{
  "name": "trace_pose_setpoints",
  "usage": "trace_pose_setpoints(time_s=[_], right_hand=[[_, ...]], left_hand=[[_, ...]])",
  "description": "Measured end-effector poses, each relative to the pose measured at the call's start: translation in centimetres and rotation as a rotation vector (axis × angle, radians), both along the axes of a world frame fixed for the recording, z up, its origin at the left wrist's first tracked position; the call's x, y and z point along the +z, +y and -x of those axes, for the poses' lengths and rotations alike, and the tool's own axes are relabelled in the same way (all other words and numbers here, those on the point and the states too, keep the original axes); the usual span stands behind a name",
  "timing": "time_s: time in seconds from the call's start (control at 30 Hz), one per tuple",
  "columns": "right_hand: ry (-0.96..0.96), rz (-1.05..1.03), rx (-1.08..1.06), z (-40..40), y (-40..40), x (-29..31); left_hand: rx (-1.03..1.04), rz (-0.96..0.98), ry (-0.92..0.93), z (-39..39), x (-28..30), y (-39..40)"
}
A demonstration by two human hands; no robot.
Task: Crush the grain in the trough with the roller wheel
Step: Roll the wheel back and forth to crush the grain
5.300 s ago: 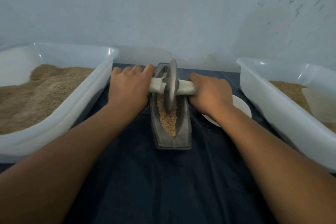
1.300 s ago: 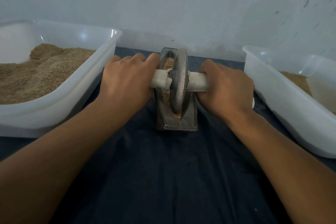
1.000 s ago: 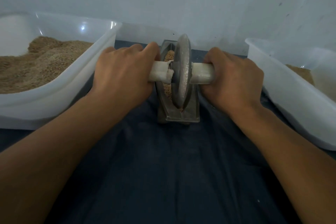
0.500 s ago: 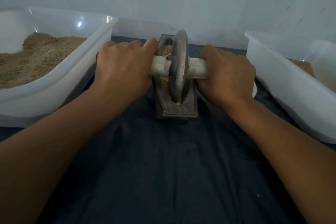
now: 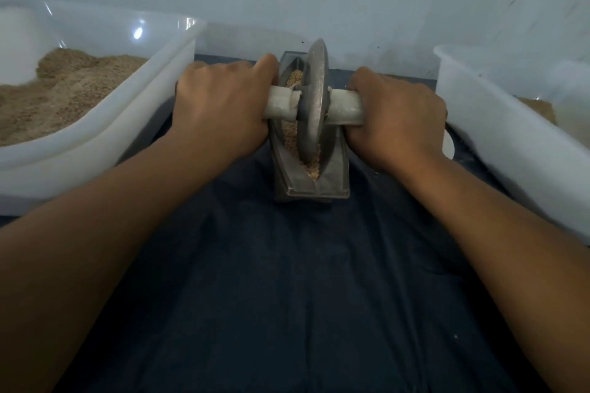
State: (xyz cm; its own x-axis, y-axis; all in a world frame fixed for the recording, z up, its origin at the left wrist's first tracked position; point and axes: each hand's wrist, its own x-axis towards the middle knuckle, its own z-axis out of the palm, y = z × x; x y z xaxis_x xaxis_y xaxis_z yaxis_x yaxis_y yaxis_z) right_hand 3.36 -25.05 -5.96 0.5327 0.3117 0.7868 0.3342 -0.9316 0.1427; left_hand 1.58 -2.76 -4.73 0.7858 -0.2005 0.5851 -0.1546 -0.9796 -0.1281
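Note:
A grey metal trough (image 5: 335, 182) stands on the dark cloth at the centre, pointing away from me, with pale grain (image 5: 311, 167) lying in its groove. The metal roller wheel (image 5: 314, 102) stands upright in the trough, about midway along it. A white handle bar (image 5: 343, 107) runs through the wheel's hub. My left hand (image 5: 220, 108) grips the bar's left end. My right hand (image 5: 396, 115) grips its right end. Both ends of the bar are hidden in my fists.
A white plastic tub (image 5: 153, 112) heaped with brown grain sits at the left. Another white tub (image 5: 498, 137) with some grain is at the right. A white dish (image 5: 448, 145) peeks out behind my right hand. Dark cloth (image 5: 287, 281) covers the near table; a pale wall stands behind.
The wheel has rolled from the trough's near end back toward its middle, with both hands still on the bar. More grain shows at the near end now.

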Motion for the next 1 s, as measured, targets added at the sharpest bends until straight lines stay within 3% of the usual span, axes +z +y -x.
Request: trace_pose_setpoints(time_s=[0.33, 1.0], right_hand=[[0.150, -0.007, -0.034, -2.2, -0.5, -0.5], [0.361, 0.124, -0.074, -6.9, -0.1, 1.0]], left_hand=[[0.032, -0.087, 0.006, -1.9, 0.4, -0.2], [0.050, -0.070, -0.050, -5.9, -0.3, 0.2]])
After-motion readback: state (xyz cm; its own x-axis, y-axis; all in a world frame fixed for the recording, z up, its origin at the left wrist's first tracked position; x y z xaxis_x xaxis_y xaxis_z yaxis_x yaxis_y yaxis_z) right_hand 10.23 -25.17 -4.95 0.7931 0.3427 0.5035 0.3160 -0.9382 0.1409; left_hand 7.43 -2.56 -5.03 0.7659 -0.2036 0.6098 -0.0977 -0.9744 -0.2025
